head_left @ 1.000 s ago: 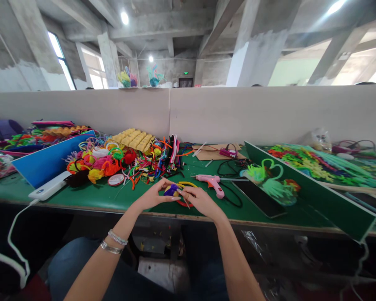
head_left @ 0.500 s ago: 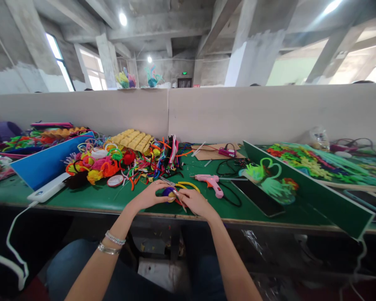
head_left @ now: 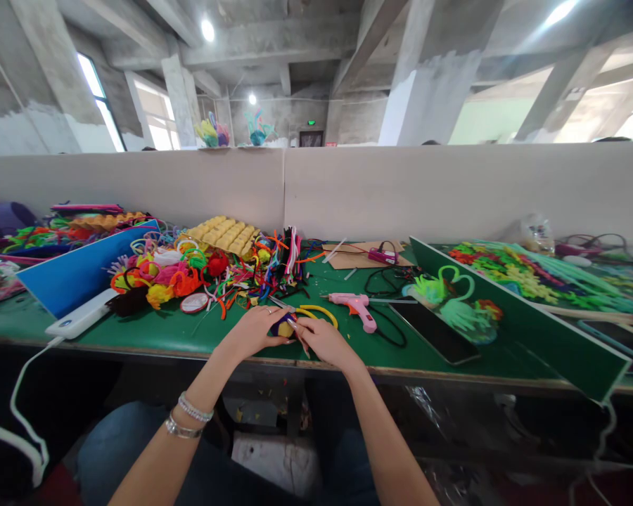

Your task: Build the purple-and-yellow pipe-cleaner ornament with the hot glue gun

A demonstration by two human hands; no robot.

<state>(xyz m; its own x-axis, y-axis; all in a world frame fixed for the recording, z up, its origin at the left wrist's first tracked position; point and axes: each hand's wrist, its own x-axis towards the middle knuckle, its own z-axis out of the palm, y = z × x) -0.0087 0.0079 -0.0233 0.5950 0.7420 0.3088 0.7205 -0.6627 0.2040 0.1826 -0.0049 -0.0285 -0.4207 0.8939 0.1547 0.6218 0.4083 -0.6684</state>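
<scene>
My left hand [head_left: 253, 330] and my right hand [head_left: 324, 342] meet over the near edge of the green table [head_left: 152, 334]. Both pinch a small purple and yellow pipe-cleaner piece [head_left: 285, 325] held between their fingertips. Just behind the hands lie yellow-handled scissors [head_left: 316, 311]. A pink glue gun [head_left: 356, 306] rests a little to the right of them.
A heap of coloured pipe cleaners and pompoms [head_left: 200, 270] fills the left middle. A blue board [head_left: 79, 270] and a white power strip [head_left: 79, 316] lie at left. A dark phone [head_left: 435, 332], a green board [head_left: 522, 330] and a cardboard sheet [head_left: 356, 256] sit right.
Both hands have sunk slightly toward the table edge and closed in tighter round the purple and yellow piece, hiding more of it.
</scene>
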